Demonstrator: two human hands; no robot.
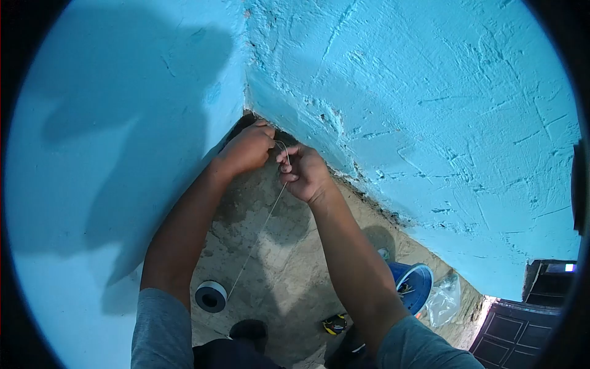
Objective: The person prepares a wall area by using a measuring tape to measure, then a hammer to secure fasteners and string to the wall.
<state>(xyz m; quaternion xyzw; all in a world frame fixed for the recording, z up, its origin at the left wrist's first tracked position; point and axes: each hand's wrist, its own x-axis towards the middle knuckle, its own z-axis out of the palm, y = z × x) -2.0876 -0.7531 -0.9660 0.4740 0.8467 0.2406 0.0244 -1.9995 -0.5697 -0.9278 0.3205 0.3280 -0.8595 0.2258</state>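
Observation:
My left hand (pixel 248 148) is closed low in the corner where two blue walls meet, by a dark patch at their foot. My right hand (pixel 305 174) is just right of it, its fingers pinched on a thin pale wire (pixel 259 240). Between the hands a short piece of the wire bends in a loop and runs into my left fingers, whose tips are partly hidden. Below my right hand the wire stretches down to a white spool (pixel 211 286) with a dark centre, on the floor near my left forearm.
Rough blue walls (pixel 393 92) rise on both sides of the concrete floor (pixel 289 258). A blue bucket (pixel 402 270) with things inside, a clear plastic bag (pixel 445 298) and a yellow-and-black object (pixel 334 323) lie at lower right. Beyond is a dark panelled door (pixel 513 332).

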